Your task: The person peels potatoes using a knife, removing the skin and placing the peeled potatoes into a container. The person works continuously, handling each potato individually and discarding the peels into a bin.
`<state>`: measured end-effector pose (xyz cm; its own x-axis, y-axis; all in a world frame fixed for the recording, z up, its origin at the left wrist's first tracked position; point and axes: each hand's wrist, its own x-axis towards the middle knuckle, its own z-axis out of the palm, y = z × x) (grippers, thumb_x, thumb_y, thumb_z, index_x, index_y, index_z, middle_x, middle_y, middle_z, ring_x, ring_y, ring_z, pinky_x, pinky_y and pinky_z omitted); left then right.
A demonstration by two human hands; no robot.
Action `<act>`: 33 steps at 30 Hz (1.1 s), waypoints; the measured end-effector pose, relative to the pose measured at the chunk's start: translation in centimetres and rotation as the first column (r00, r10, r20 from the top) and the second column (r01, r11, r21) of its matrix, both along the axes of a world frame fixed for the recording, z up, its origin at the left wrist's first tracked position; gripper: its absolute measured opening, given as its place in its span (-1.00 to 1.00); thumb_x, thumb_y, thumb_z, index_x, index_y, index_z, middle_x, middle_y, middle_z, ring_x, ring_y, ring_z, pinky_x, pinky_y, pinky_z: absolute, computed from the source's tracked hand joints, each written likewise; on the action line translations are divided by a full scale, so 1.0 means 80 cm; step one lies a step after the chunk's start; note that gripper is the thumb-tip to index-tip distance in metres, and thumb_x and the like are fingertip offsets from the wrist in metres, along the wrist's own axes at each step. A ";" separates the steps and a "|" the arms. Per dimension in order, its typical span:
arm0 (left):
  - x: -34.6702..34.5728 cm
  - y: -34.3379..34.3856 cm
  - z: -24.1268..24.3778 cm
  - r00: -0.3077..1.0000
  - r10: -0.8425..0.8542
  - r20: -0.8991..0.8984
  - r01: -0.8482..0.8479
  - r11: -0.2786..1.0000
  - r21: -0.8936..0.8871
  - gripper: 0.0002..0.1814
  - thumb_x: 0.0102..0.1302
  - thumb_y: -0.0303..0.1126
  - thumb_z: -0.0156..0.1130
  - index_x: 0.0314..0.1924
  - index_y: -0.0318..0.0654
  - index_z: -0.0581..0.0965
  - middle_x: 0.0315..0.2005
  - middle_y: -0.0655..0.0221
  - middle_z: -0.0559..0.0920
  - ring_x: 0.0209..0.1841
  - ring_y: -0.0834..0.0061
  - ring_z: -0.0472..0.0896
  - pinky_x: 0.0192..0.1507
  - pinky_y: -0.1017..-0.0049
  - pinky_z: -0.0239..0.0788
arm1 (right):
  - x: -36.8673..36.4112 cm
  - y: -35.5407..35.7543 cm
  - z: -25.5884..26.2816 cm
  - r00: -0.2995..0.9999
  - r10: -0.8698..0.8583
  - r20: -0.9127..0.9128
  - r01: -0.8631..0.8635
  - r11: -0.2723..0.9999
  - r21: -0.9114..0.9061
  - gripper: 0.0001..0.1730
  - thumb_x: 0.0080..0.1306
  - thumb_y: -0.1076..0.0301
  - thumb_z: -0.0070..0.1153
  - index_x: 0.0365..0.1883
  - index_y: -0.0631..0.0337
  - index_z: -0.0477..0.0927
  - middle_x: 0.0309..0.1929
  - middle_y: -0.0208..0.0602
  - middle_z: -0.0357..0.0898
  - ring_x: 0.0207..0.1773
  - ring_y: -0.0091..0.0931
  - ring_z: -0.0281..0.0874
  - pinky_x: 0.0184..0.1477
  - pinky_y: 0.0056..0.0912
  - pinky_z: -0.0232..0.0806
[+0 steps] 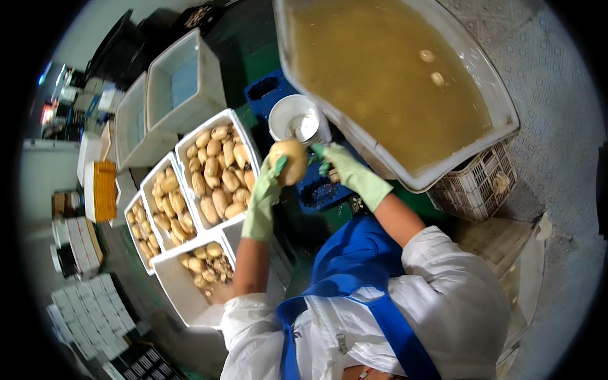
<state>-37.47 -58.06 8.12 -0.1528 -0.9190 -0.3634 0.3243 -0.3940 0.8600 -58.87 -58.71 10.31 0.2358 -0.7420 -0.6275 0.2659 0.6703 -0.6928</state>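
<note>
My left hand (267,197), in a pale green rubber glove, holds a large peeled-looking lotus root segment (289,162) with its thumb across it. To the right of it my right hand (343,164), gloved alike, curls its fingers around a small tool with a brown wooden handle (334,176). The glove hides most of that tool. Just beyond both hands stands a white plastic bucket (280,118) with a whitish container inside. It rests on a blue plastic pallet (311,195).
A big white tub (349,135) of murky water, with two floating lotus root pieces (437,79), stands ahead right, beside a plastic crate (479,187). White foam boxes (240,124) of lotus root segments (212,166) sit left, one partly filled (175,289). Water-filled tubs (209,90) stand behind.
</note>
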 end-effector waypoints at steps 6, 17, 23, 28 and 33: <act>-0.249 -0.134 -0.002 0.909 -0.336 0.246 0.370 0.922 -0.110 -0.06 -0.07 -0.13 0.56 0.22 -0.47 0.30 0.02 0.10 0.54 0.01 0.31 0.57 0.02 0.39 0.48 | -0.208 -0.009 -0.028 0.897 -0.442 -0.001 0.441 0.896 0.049 -0.60 0.33 0.03 0.08 0.05 -0.01 0.52 -0.19 -0.42 0.66 -0.59 -0.72 0.36 -0.69 -0.73 0.12; -0.434 -0.148 -0.152 -0.364 -0.365 0.857 0.799 0.349 0.489 -0.48 -0.05 -0.14 0.47 -0.02 -0.04 0.63 0.03 0.38 0.60 0.13 0.19 0.53 -0.01 0.13 0.42 | -0.310 0.057 -0.047 0.775 -0.609 -0.169 0.632 0.745 0.213 -0.71 0.22 0.14 0.22 -0.09 -0.06 0.60 -0.27 -0.47 0.63 -0.71 -0.71 0.25 -0.78 -0.67 -0.05; -0.295 -0.113 -0.120 0.518 -0.055 0.854 0.654 0.669 -0.353 -0.53 0.04 -0.19 0.25 -0.04 -0.24 0.60 -0.14 0.07 0.63 -0.05 0.09 0.59 -0.01 0.23 0.44 | -0.226 0.016 -0.050 0.850 -0.412 -0.329 0.474 0.870 0.135 -0.63 0.22 0.07 0.21 -0.05 0.00 0.60 -0.31 -0.59 0.52 -0.66 -0.78 0.13 -0.70 -0.77 -0.05; -0.018 0.007 -0.032 0.637 0.347 0.688 0.019 0.886 -0.464 -0.59 0.12 -0.24 0.14 -0.07 -0.33 0.58 -0.23 0.06 0.65 -0.14 0.08 0.61 -0.03 0.30 0.44 | -0.060 -0.017 -0.022 0.990 0.051 -0.130 -0.045 0.998 0.052 -0.72 0.30 0.13 0.13 -0.09 0.01 0.62 -0.36 -0.59 0.52 -0.63 -0.80 0.19 -0.70 -0.81 -0.06; 0.245 0.233 -0.037 0.405 0.589 0.699 -0.692 0.698 -0.187 -0.66 0.27 -0.30 0.09 -0.02 -0.30 0.59 -0.25 0.19 0.68 -0.19 0.43 0.63 -0.08 0.48 0.43 | 0.157 0.028 -0.024 0.888 0.384 -0.253 -0.386 0.922 0.043 -0.68 0.33 0.13 0.07 0.02 -0.05 0.58 -0.31 -0.55 0.54 -0.60 -0.78 0.24 -0.72 -0.78 -0.08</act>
<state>-17.85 -39.39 5.13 0.7911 -0.5827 -0.1859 -0.1101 -0.4347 0.8938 -46.31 -56.51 8.37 0.3393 -0.6304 -0.6982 -0.1955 0.6788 -0.7078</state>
